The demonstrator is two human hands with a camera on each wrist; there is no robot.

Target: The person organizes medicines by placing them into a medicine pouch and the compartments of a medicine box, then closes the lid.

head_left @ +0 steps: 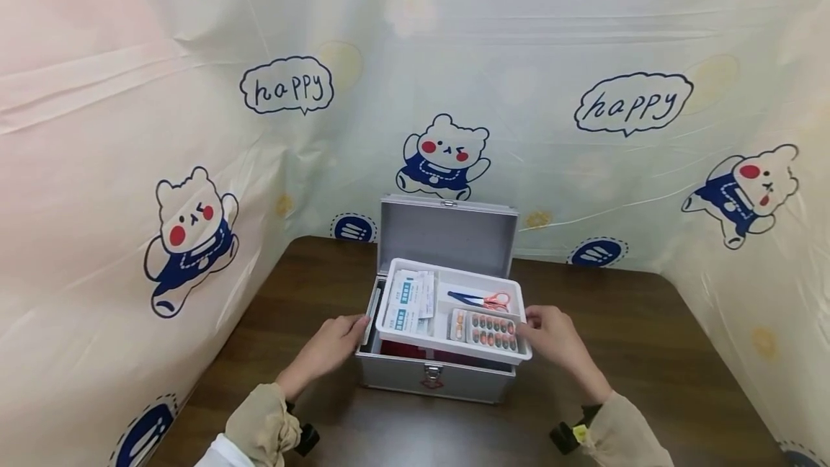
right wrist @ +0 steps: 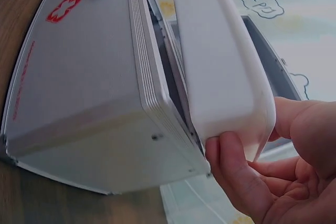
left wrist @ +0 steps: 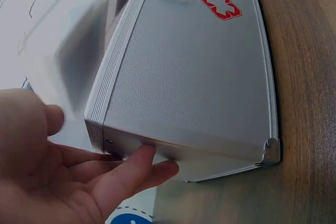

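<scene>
A silver first-aid case (head_left: 395,377) stands on the table with its lid (head_left: 447,236) raised. A white plastic tray (head_left: 454,347) sits tilted above the case's opening, its right end higher. In the tray lie paper packets (head_left: 407,294), scissors (head_left: 496,301) with orange handles, and capsule blister packs (head_left: 493,330). My right hand (head_left: 559,337) pinches the tray's right end between thumb and fingers (right wrist: 233,153). My left hand (head_left: 333,344) touches the case's left side with extended fingers (left wrist: 139,163); its thumb stands apart from the tray.
The brown wooden table (head_left: 603,366) extends on both sides of the case. A printed curtain (head_left: 532,49) hangs behind and at both sides. Something red (head_left: 403,349) shows inside the case beneath the tray. A metal latch (head_left: 432,372) is on the case front.
</scene>
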